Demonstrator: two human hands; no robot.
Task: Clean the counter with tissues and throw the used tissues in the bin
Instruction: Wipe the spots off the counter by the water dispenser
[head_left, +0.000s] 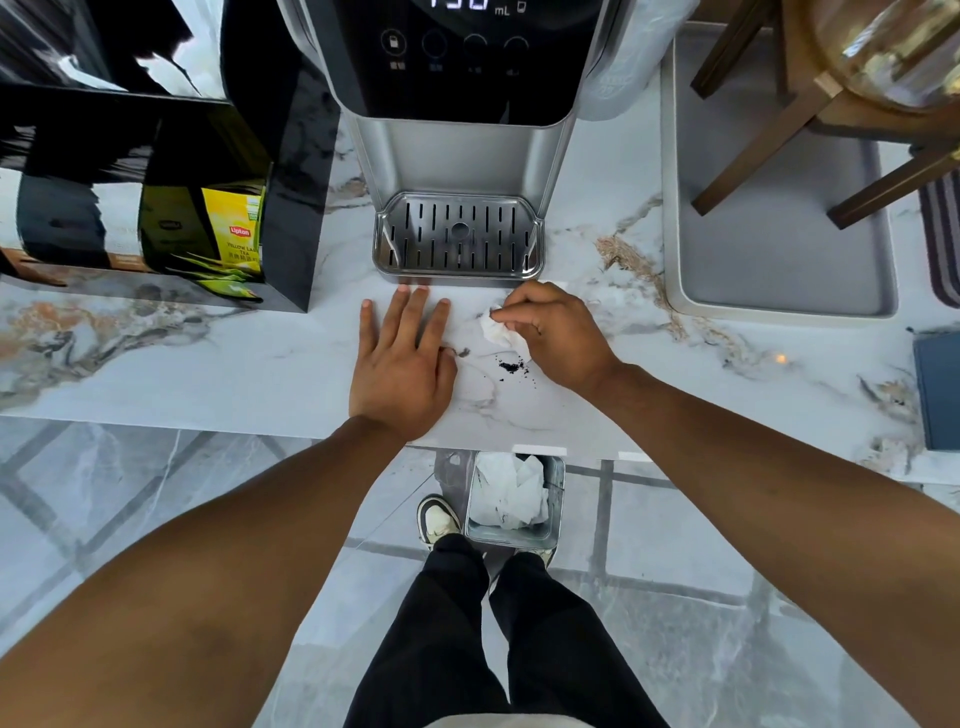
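My right hand (558, 335) grips a crumpled white tissue (500, 332) against the marble counter (208, 364), just in front of the water dispenser's drip tray. Dark crumbs (511, 366) lie on the counter right below the tissue. My left hand (402, 358) rests flat on the counter, fingers spread, a little left of the crumbs, holding nothing. On the floor below the counter edge stands a small metal bin (556, 499) with several used white tissues (511, 493) in it.
A silver water dispenser (457, 156) with a drip tray (458, 239) stands behind my hands. A black rack holding Lipton tea boxes (228, 228) is at left. A grey tray (779, 260) with a wooden stand is at right. My shoes flank the bin.
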